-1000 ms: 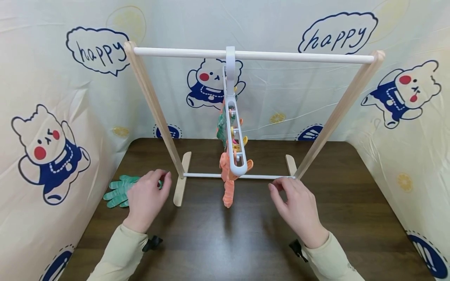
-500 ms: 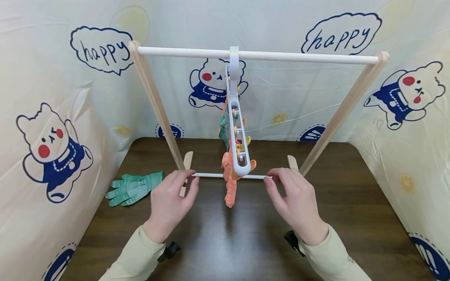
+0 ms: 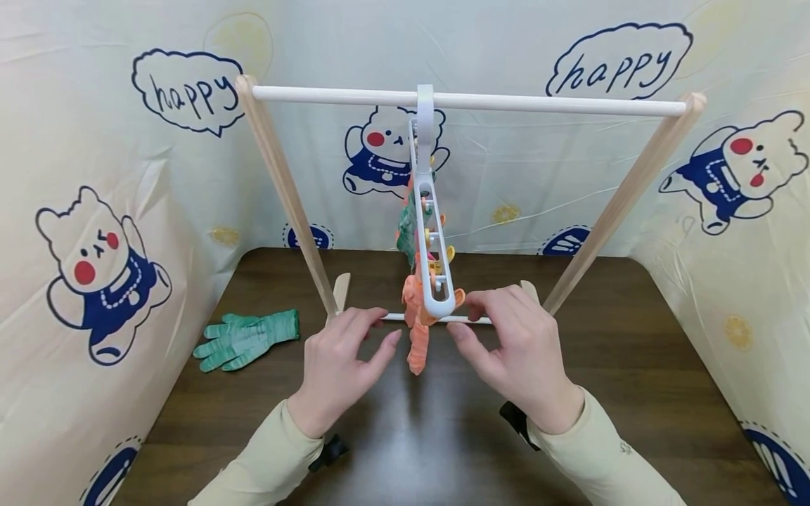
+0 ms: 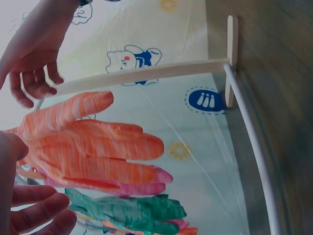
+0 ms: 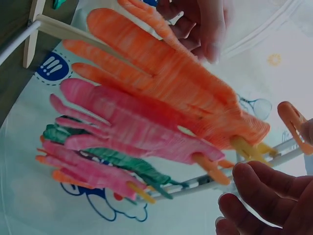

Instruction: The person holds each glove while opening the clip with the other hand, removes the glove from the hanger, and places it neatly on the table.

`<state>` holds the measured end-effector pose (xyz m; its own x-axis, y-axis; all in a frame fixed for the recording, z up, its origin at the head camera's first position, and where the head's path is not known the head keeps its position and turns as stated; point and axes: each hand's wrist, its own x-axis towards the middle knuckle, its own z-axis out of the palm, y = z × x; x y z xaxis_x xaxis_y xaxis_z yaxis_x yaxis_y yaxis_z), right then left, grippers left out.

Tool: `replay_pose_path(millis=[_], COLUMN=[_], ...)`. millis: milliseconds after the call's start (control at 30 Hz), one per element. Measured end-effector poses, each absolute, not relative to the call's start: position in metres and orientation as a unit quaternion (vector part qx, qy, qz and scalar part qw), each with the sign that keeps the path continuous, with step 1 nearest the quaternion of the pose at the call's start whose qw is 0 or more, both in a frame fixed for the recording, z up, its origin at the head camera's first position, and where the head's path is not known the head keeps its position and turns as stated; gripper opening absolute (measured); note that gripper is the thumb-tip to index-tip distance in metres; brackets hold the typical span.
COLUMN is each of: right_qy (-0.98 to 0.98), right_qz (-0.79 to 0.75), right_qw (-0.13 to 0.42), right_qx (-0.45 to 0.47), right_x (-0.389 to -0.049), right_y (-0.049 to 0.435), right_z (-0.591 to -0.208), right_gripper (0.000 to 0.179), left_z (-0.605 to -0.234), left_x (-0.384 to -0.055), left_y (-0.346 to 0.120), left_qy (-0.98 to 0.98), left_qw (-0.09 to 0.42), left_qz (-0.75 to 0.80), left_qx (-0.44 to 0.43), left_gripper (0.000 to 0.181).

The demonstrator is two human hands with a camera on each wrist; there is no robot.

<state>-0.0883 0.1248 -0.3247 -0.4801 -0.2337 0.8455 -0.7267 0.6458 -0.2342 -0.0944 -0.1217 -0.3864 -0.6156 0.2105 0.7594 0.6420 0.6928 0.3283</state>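
In the head view, a white clip hanger [image 3: 425, 133] hangs from a frame's top bar, with an orange glove [image 3: 415, 344] at its near end. My left hand [image 3: 344, 369] is left of this glove, apart from it, thumb and fingers spread. My right hand [image 3: 522, 351] is close to its right, thumb and index finger parted. In the right wrist view, a yellow clip [image 5: 248, 149] grips the orange glove's cuff; an orange clip [image 5: 292, 122] lies against a fingertip of the right hand. Behind hang a pink glove [image 5: 122, 115], a green glove [image 4: 127, 211] and more gloves.
The wooden stand has a white top bar [image 3: 557, 105], slanted legs [image 3: 287, 197] and a thin lower rod [image 3: 395, 317] behind the hands. A green glove [image 3: 247, 339] lies flat on the dark table [image 3: 405, 436] at left. Printed cloth [image 3: 506, 169] encloses the back and sides.
My left hand has moved right from beside the green glove towards the hanging orange glove. My right hand has moved left towards the hanger's near end. The hanger stays on its bar.
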Motion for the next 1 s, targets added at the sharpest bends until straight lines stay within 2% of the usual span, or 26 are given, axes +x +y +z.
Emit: replay_pose_path(millis=[167,433,800,1000], right_qy=[-0.809,-0.840,-0.851,-0.846], right_qz=[0.292,0.263,0.252,0.259], right_qw=[0.407,0.353,0.379,0.395], right_qx=[0.308,0.317,0.261,0.248], right_x=[-0.092,-0.096,-0.106,-0.113], right_y=[0.122,0.121,0.112,0.104], right_z=[-0.323,-0.323,-0.311,-0.305], right_gripper=[0.037,0.022,0.030,0.018], left_z=[-0.382,-0.376,-0.372,-0.371], left_x=[-0.096,-0.097,-0.100,-0.102], left_y=[-0.112,-0.102,-0.093,-0.089], left_qy=[-0.844,-0.843,-0.835,-0.831], left_qw=[0.370,0.362,0.366,0.372], left_qz=[-0.288,-0.294,-0.298,-0.300], left_qx=[-0.260,-0.267,-0.283,-0.283], left_gripper=[0.052,0.053,0.036,0.039])
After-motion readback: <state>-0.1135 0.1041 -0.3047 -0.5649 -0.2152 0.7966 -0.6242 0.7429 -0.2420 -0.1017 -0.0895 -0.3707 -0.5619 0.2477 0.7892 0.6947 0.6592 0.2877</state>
